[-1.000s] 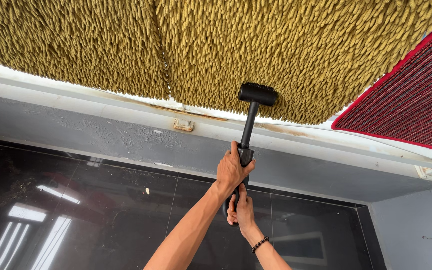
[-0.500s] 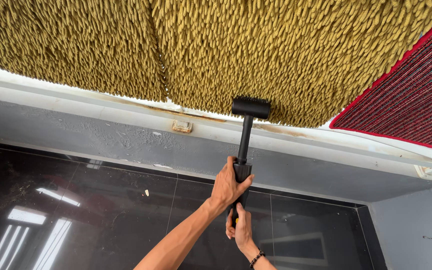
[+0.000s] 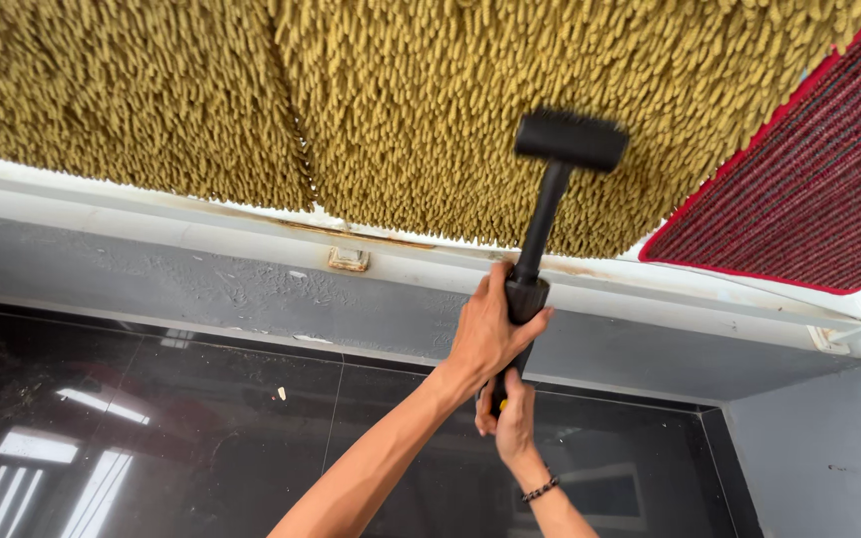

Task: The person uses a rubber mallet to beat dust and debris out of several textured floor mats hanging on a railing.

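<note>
Overhead, item one, far left: a shaggy mustard-yellow mat [image 3: 132,90] is hung over a white ledge [image 3: 151,214], its pile facing the camera. A seam [image 3: 286,110] is seen where this panel meets the next panel of the same mat. No dirt or lint can be made out on the pile, so how much of it is cleaned cannot be told.

Item two, below: a grey wall band [image 3: 151,284] and a glossy black tiled floor [image 3: 132,428] with scattered specks of debris are noted.

Item three, centre: the left hand [image 3: 490,334] is closed fully around the upper shaft of a black long-handled brush [image 3: 540,224]; the grip is tight, thumb wrapped across. The right hand [image 3: 512,418], a beaded bracelet [image 3: 540,488] at its wrist, is closed around the lower end of the handle, just beneath the left.

Item four: the brush head [image 3: 570,139] is blurred and is laid against the right panel of the yellow mat, partway up from the lower fringe. The work is judged to be in mid-course there.

Item five, far right: a red-edged striped mat [image 3: 799,179] is hung beside the yellow one, untouched by the brush.
</note>
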